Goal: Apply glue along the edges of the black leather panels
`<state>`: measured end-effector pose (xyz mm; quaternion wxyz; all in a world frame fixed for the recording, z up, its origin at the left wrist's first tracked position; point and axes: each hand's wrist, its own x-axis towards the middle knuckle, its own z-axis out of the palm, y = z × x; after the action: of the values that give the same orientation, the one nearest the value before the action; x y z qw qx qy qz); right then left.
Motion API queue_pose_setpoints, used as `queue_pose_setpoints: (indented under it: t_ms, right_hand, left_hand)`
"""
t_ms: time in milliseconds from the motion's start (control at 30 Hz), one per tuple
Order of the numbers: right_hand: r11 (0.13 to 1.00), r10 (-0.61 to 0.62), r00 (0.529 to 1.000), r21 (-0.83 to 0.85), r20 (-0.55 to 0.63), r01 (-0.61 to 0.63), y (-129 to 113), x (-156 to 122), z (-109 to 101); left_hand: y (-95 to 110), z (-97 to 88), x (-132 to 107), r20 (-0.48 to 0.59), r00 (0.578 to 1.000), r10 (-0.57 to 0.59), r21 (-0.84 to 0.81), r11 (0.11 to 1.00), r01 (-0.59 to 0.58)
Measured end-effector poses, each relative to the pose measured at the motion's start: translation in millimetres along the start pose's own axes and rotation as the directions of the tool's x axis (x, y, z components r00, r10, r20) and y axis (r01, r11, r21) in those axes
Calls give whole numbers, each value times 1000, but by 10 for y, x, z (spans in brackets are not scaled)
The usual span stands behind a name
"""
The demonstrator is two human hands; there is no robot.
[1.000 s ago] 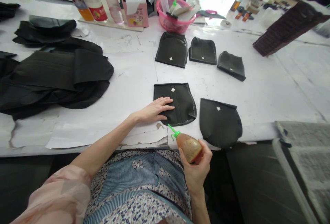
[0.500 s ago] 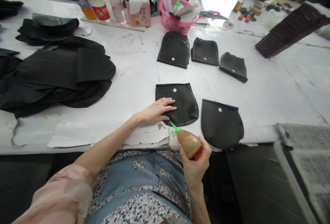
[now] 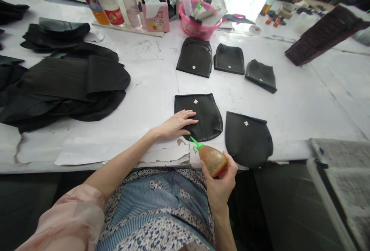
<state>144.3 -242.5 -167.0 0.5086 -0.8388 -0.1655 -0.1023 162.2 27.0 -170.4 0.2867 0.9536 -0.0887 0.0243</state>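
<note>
R hand (image 3: 221,183) clasped round 1 btl (image 3: 214,160), amber liq (image 3: 206,154) in.
L hand (image 3: 177,124) spread on 1/5 tagged blk pcs (image 3: 207,118); 1 pink basin (image 3: 199,31).

Under the left fingers (image 3: 191,121) lies a flat black, round-ended piece of leather-like sheet (image 3: 206,118), matt in the middle with a glossier, crinkled border; between the right fingers (image 3: 230,163) is an amber, bulb-shaped plastic bottle (image 3: 212,160), smooth, translucent and shiny on its upper side, with a bright green plastic nozzle (image 3: 199,145); around the left fingers the white worktop (image 3: 150,77) looks covered in smooth, faintly glossy paper (image 3: 167,153), torn ragged just on their near side; well beyond them stands a round pink basin of glossy plastic (image 3: 199,31); well to their left, a heap of black, floppy sheets (image 3: 63,77) looks matt and cloth-like.
</note>
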Motion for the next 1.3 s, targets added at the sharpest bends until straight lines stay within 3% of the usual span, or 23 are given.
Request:
queue_pose_setpoints:
  t_ms: [100,167,300,433,533,700,867,1067,1300]
  right_hand:
    - [992,100,995,76,30,-102,-21,31,-26]
    - [949,241,968,190,76,-251,-44,72,-74]
    - [702,485,851,491,199,-515,-45,190,-192]
    - [504,558,793,659,244,-558,51,305,-285]
    - [452,597,778,718,197,-529,115,361,-346]
    - [605,528,849,692,20,-393,69,370,-442]
    - [747,483,867,572,-120,-337,28,301,-446]
    - [924,310,934,288,-177,-252,119,191,-349]
    - [992,122,975,64,-185,-112,202,145,-214]
  left_hand:
    - [6,-2,3,3,1000,-1,6,1000,1]
    - [12,-3,5,0,1000,2,13,1000,-2]
    - [52,0,18,-7,1000,-8,47,999,8]
    - [131,9,55,-22,998,-50,115,992,52]
    - [215,9,109,-47,996,-77,186,979,84]
    - [410,37,268,-106,985,-134,315,935,161]
    - [581,153,434,-163,962,-220,400,876,268]
    - [632,205,474,-182,955,-233,415,863,289]
    - [657,197,491,-175,947,-268,385,867,316]
